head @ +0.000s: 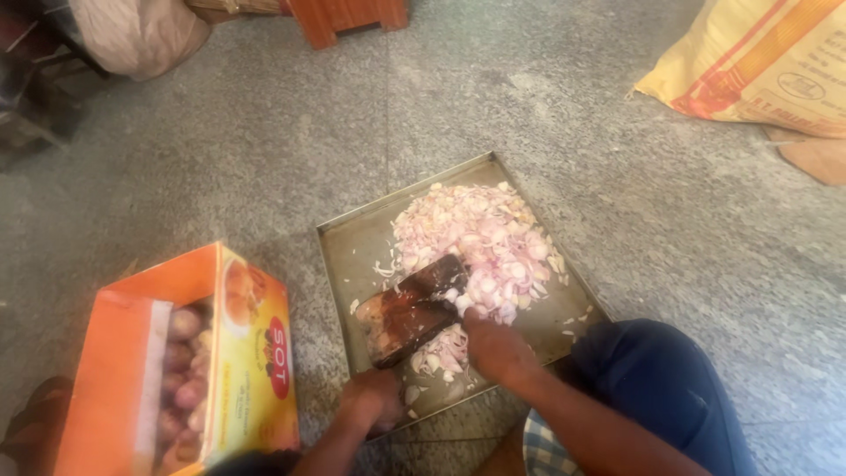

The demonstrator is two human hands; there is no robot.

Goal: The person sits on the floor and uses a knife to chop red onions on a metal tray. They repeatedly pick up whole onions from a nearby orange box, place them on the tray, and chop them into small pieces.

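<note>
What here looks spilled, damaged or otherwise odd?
A few sliced onion bits lie scattered apart from the main pile on the metal tray. The broad blade looks dark and rust-stained. The orange carton of whole onions stands open.

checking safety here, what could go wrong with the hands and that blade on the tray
1. The right hand rests in the pile of pink sliced onion right beside the dark rusty blade; fingers could get cut.
2. The left hand sits at the blade's near end, so a slip could nick it.
3. The flat square metal tray lies on the floor; slices may spill off.
</note>
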